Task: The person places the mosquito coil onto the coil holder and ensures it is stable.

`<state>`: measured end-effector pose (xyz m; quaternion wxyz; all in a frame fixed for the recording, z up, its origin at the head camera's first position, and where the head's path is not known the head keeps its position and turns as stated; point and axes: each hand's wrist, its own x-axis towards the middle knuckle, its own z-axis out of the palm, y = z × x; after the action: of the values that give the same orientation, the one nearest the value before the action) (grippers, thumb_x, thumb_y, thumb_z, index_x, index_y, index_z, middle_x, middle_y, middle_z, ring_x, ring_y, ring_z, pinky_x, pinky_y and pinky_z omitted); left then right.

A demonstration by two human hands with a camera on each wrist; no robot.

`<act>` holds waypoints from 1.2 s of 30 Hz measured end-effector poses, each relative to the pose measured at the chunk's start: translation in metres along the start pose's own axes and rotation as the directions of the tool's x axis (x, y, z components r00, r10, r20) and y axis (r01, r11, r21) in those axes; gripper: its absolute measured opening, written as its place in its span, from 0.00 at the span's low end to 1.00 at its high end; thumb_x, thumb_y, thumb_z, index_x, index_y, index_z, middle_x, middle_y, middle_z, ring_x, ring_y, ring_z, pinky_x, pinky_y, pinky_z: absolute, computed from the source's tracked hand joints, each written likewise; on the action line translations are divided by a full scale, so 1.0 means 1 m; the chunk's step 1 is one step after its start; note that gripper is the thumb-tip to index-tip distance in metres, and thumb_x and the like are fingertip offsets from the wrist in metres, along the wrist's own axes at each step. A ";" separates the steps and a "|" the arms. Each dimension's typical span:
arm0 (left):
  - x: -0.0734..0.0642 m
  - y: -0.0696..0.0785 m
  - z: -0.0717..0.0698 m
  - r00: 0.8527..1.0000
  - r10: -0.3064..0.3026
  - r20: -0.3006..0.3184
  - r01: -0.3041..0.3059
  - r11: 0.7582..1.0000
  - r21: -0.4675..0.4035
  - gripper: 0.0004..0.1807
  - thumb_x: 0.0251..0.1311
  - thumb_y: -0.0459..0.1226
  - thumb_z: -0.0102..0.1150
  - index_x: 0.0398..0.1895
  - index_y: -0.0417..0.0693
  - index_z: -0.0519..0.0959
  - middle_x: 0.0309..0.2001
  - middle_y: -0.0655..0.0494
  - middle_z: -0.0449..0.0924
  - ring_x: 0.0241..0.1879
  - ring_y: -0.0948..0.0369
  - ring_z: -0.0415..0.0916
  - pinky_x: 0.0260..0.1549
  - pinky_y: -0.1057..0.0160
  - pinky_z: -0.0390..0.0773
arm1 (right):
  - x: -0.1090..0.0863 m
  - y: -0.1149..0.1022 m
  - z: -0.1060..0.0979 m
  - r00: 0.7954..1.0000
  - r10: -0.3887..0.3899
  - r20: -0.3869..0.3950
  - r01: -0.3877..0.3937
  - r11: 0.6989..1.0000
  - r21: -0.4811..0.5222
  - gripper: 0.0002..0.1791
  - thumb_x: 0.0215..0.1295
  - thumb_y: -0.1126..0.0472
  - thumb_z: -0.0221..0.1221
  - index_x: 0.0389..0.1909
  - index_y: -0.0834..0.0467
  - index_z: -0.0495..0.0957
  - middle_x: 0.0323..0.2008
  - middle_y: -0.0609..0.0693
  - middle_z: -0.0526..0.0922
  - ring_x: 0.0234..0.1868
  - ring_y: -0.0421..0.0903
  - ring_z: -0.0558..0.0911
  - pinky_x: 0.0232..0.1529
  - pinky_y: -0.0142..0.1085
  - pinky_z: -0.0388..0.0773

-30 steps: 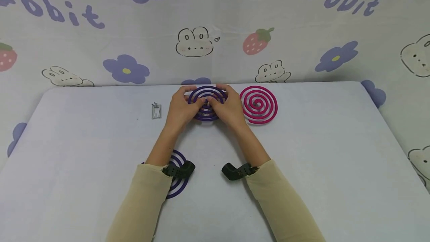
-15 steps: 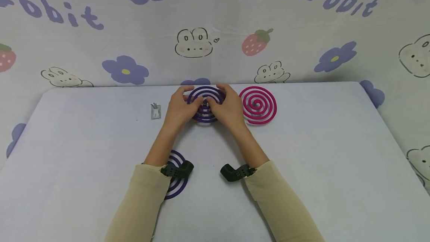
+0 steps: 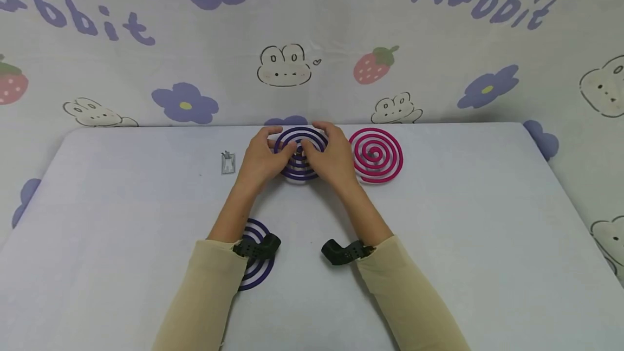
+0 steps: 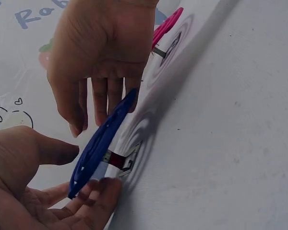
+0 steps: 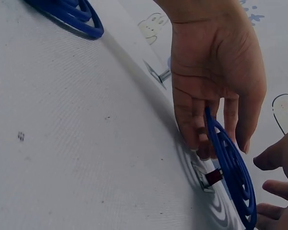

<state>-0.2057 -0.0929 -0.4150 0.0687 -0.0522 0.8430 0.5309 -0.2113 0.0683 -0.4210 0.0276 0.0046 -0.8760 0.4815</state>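
Note:
A purple spiral mosquito coil (image 3: 302, 178) sits level-to-tilted on a small metal stand (image 4: 129, 160) near the table's back edge. In the wrist views it looks blue, and the stand's short post shows beneath it. My left hand (image 3: 260, 160) curls round the coil's left edge, thumb over the upper face towards the centre, fingers behind and below. Mirroring it, my right hand (image 3: 333, 157) holds the right edge. Both thumb tips are close to the middle; the wrist views do not settle how firmly they touch.
Right of my hands a pink mosquito coil (image 3: 374, 154) rests on its own stand. A bare metal stand (image 3: 228, 163) lies to the left. Another purple coil (image 3: 260, 268) is partly hidden under my left forearm. Patterned cloth (image 3: 439, 58) hangs behind the white table (image 3: 487, 232).
The purple coil has settled very slightly lower between my hands. Both hands stay almost in place, and the other things have not moved.

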 end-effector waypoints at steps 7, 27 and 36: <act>-0.004 0.007 -0.014 0.998 0.012 0.056 -0.015 0.999 0.047 0.36 0.74 0.46 0.60 0.80 0.44 0.63 0.69 0.36 0.77 0.69 0.43 0.76 0.67 0.44 0.79 | 0.000 -0.005 -0.007 1.000 -0.006 0.020 0.005 0.999 0.044 0.27 0.72 0.55 0.63 0.70 0.57 0.76 0.76 0.57 0.73 0.80 0.54 0.69 0.82 0.51 0.63; -0.004 0.003 -0.014 0.997 0.006 0.072 -0.007 1.000 0.018 0.34 0.72 0.39 0.64 0.78 0.44 0.66 0.67 0.34 0.78 0.67 0.42 0.79 0.67 0.45 0.79 | 0.000 -0.003 -0.012 0.990 0.019 0.142 -0.025 0.999 0.046 0.30 0.73 0.58 0.64 0.74 0.59 0.72 0.71 0.61 0.78 0.72 0.56 0.78 0.76 0.48 0.74; 0.000 0.003 -0.017 0.993 -0.081 0.083 0.098 0.969 -0.227 0.31 0.72 0.33 0.63 0.77 0.46 0.69 0.64 0.36 0.81 0.59 0.49 0.81 0.52 0.61 0.82 | 0.000 0.000 -0.010 0.985 0.065 0.162 -0.085 0.989 0.120 0.30 0.72 0.58 0.65 0.73 0.57 0.72 0.70 0.63 0.78 0.70 0.59 0.79 0.72 0.53 0.78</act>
<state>-0.2071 -0.1072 -0.4054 0.1169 -0.0781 0.7693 0.6232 -0.2109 0.0769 -0.4152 -0.0602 0.0110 -0.8428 0.5348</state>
